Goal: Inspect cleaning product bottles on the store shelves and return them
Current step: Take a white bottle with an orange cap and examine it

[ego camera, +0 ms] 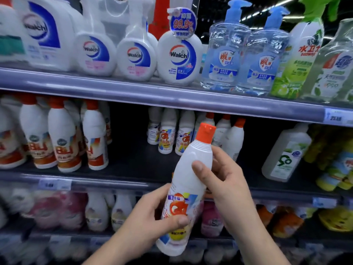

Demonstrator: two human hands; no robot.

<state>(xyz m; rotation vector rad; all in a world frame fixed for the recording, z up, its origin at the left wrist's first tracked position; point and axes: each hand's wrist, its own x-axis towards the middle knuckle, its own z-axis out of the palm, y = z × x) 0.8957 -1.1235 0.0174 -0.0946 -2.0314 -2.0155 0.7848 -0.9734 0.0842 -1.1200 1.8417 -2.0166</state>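
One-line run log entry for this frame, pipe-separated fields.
phase: inspect | object: white plastic bottle with orange cap, tilted, off shelf | left hand: grips label end | right hand: grips neck | return: not yet done

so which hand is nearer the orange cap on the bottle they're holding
Right. The right hand wraps the white bottle's upper body just below the orange cap. The left hand holds the label area lower down, farther from the cap.
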